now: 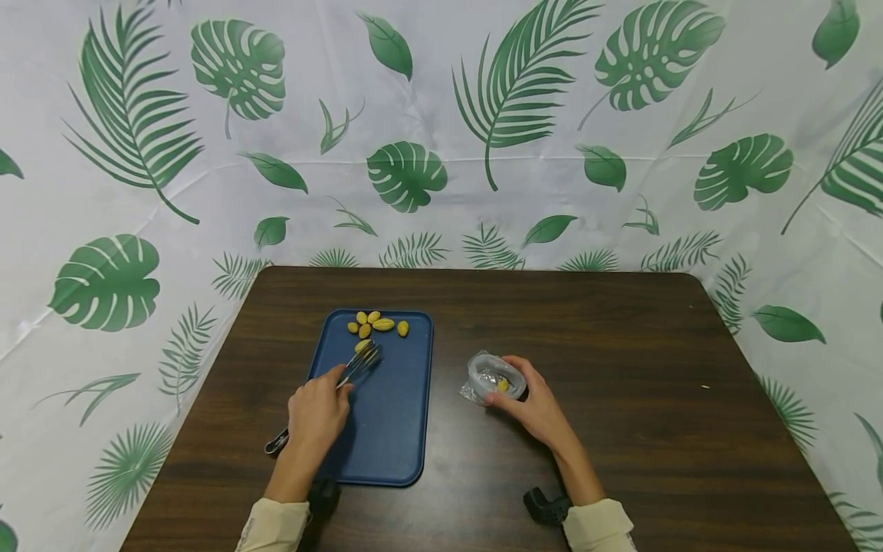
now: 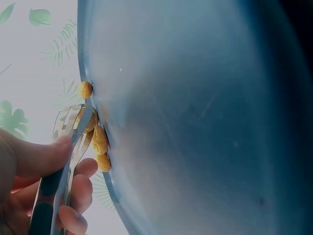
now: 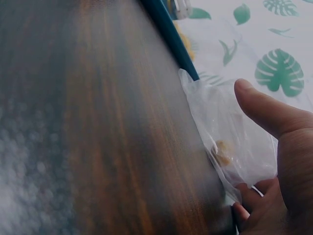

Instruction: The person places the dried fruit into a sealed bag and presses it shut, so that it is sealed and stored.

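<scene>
My left hand [image 1: 319, 410] grips metal tongs [image 2: 73, 147] with dark handle panels, thumb on one arm and fingers round the other. The tongs' slotted tips are over the blue tray [image 1: 386, 429], at a small yellow oval piece [image 1: 362, 346]; in the left wrist view a piece shows between the tips, though how firmly it is pinched I cannot tell. My right hand [image 1: 534, 399] holds a clear plastic bag [image 3: 239, 132] by its side, thumb in front and fingers behind. The bag's mouth is round and wide, and a yellow piece [image 3: 223, 152] lies inside it.
Several more yellow oval pieces [image 1: 382, 325] lie at the tray's far end. Tray and bag are on a dark wooden table [image 1: 586, 322], the bag to the tray's right. Behind the table hangs a white cloth [image 1: 441, 100] with green leaves.
</scene>
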`<state>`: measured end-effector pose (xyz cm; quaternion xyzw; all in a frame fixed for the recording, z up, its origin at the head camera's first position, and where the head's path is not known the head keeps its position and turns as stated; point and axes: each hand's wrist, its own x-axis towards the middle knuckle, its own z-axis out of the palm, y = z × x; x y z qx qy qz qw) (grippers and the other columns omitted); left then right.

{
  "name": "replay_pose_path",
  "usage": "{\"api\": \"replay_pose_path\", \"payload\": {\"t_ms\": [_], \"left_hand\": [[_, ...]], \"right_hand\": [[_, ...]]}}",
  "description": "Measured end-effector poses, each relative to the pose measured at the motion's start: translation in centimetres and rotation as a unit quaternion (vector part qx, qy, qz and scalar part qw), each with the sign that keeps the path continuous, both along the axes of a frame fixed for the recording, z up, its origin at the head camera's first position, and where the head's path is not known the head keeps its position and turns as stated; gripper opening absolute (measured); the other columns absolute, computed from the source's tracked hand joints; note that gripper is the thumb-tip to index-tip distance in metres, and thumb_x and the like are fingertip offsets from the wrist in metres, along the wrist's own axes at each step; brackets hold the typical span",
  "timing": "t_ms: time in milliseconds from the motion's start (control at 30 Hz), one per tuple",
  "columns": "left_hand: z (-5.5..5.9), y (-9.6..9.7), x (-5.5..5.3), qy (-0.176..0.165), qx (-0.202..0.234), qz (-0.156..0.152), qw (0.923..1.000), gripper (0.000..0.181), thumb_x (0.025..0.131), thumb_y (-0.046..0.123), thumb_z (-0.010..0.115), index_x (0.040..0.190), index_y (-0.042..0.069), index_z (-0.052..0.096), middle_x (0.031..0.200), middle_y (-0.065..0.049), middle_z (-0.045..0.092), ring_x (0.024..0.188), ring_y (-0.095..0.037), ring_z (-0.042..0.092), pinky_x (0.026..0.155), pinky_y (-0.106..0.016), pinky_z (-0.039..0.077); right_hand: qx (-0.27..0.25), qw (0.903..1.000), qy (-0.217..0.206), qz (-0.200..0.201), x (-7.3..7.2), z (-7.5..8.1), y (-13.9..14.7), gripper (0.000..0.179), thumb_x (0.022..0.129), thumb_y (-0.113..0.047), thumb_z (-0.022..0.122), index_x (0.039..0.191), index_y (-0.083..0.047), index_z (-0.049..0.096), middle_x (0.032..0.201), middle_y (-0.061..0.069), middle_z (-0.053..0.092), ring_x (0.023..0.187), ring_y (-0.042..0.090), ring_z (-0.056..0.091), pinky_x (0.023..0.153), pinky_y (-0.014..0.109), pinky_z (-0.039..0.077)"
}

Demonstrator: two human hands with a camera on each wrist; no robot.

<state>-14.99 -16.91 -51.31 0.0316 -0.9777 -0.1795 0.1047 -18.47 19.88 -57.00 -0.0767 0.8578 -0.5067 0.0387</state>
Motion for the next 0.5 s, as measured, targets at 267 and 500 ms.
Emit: {"api": "replay_pose_path", "payload": {"t_ms": [267, 500], "left_hand": [[0.03, 0.04, 0.07, 0.014, 0.015, -0.002, 0.9998, 0.036, 0.094, 0.018, 0.074, 0.127, 0.003, 0.071, 0.107, -0.024, 0.077, 0.080, -0.045, 0.072, 0.063, -0.058, 0.054], [0.23, 0.06, 0.06, 0.038, 0.043, -0.003, 0.9984, 0.037, 0.094, 0.017, 0.074, 0.129, 0.004, 0.071, 0.114, -0.024, 0.076, 0.084, -0.047, 0.073, 0.067, -0.060, 0.054]], "right_hand": [[-0.002, 1.0000, 0.000, 0.000, 0.01, 0.11, -0.05, 0.075, 0.084, -0.045, 0.084, 0.147, -0.027, 0.049, 0.144, 0.005, 0.057, 0.130, 0.029, 0.053, 0.108, 0.057, 0.039], [-0.001, 1.0000, 0.000, -0.002, 0.02, 0.19, -0.07, 0.075, 0.084, -0.045, 0.085, 0.146, -0.027, 0.049, 0.142, 0.005, 0.058, 0.128, 0.028, 0.054, 0.106, 0.055, 0.039]]}}
